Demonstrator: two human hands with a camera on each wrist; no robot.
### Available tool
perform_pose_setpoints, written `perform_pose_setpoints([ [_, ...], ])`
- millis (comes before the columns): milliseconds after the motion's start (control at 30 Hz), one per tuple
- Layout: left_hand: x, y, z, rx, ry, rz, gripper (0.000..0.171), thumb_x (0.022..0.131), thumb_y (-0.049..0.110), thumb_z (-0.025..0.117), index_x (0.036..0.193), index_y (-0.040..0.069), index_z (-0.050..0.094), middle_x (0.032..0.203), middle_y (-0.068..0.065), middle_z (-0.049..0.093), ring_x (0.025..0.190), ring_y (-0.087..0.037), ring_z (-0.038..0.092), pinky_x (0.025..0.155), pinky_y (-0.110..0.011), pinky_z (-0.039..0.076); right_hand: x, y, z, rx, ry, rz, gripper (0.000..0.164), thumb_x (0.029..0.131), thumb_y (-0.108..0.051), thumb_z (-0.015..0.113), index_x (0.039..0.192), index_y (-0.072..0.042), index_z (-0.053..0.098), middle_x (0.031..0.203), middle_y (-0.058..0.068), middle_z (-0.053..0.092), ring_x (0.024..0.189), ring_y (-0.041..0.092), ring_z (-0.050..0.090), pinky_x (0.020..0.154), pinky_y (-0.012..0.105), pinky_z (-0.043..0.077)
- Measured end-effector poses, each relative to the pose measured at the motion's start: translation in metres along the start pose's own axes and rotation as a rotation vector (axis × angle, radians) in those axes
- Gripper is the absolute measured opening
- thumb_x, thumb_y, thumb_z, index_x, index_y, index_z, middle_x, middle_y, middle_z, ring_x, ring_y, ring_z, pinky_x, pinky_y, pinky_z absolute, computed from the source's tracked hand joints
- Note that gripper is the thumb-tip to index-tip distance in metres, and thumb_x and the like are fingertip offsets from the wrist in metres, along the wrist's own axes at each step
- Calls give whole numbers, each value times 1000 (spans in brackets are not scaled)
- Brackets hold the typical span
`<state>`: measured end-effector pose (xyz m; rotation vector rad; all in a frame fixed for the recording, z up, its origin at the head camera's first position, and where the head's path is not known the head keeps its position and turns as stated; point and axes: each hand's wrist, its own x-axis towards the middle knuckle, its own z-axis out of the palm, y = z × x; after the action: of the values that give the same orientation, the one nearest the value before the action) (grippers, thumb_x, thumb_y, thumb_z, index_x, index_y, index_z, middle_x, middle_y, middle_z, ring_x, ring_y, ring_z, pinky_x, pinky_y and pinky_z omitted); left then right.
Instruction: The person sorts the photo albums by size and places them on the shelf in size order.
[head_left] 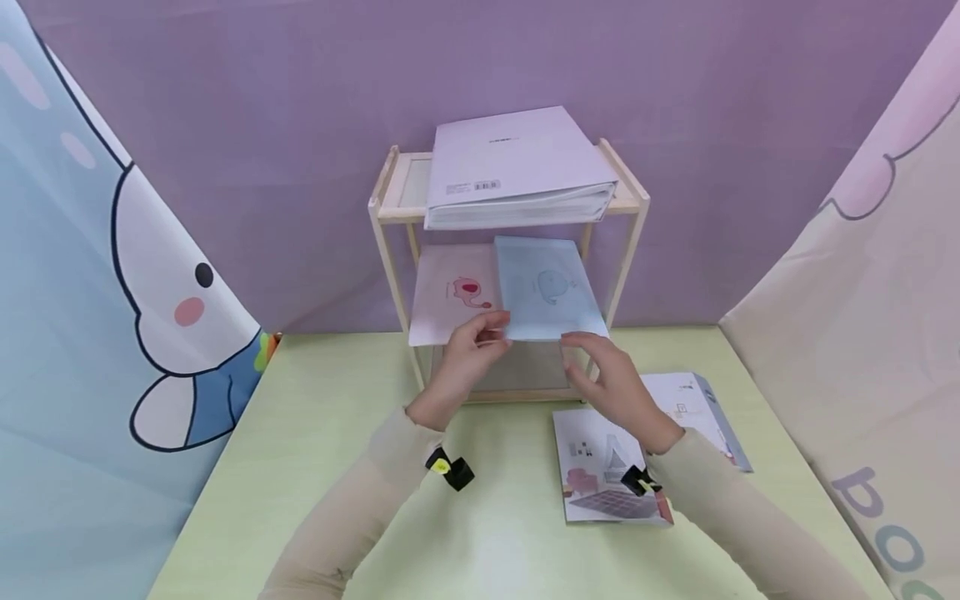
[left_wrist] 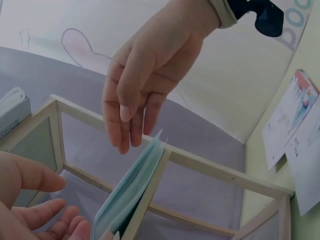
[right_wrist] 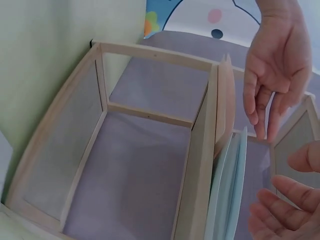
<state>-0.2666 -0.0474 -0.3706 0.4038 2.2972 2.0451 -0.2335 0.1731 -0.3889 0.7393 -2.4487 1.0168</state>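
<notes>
A blue booklet (head_left: 551, 292) with a whale drawing lies on the middle tier of a small wooden shelf. Left of it, on the same tier, is a pink booklet (head_left: 450, 287) with a red elephant. My left hand (head_left: 468, 354) is at the blue booklet's front left corner, its fingers loosely bent with nothing between them. At the front right corner is my right hand (head_left: 611, 379), thumb and fingers spread apart and holding nothing. In the right wrist view, the blue booklet (right_wrist: 227, 190) shows edge-on, and a gap separates it from the right hand (right_wrist: 285, 205).
On the shelf's top tier (head_left: 393, 208) lies a thick white binder (head_left: 525, 162). Two printed booklets rest on the table at the right, one (head_left: 600, 492) partly under my right forearm, the other (head_left: 701, 417) behind it. Purple cloth (head_left: 322, 167) hangs behind the shelf.
</notes>
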Motion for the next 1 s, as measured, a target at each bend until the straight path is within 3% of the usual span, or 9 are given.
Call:
perform_pose_setpoints([
  [233,-11,-14,2,-38,-28,-22,36,87,-1,59,123,-2,56,122,-13,57,109,-28,51,90,-29,47,-28,7,6,0,28,22,36,85,2,63,120,3,57,122,18,59,115,35,52,95,50,42],
  [533,-16,-33,3,-76,-28,-31,29,87,-4,57,117,-4,58,117,-15,58,96,-16,51,81,-21,46,-63,22,20,-48,57,72,36,83,1,64,118,3,58,119,18,61,111,35,55,91,50,45],
  [733,-23,-50,10,-110,-87,-86,30,90,0,57,120,-4,57,119,-18,57,97,-16,52,80,-19,46,-92,31,25,-38,96,154,31,83,2,65,114,1,61,114,14,64,105,31,59,84,45,49],
  [900,-32,-70,17,-131,-104,-151,29,91,2,56,120,-3,58,116,-17,59,105,-24,55,87,-24,48,-117,38,29,-25,126,267,28,83,2,65,111,2,63,109,15,66,101,32,61,82,47,50],
  [1000,-37,-83,21,-124,-113,-179,28,92,3,56,119,-2,59,114,-12,61,106,-23,56,89,-26,48,-130,42,30,-27,151,311,27,81,4,65,108,4,64,105,16,67,97,33,62,80,48,51],
])
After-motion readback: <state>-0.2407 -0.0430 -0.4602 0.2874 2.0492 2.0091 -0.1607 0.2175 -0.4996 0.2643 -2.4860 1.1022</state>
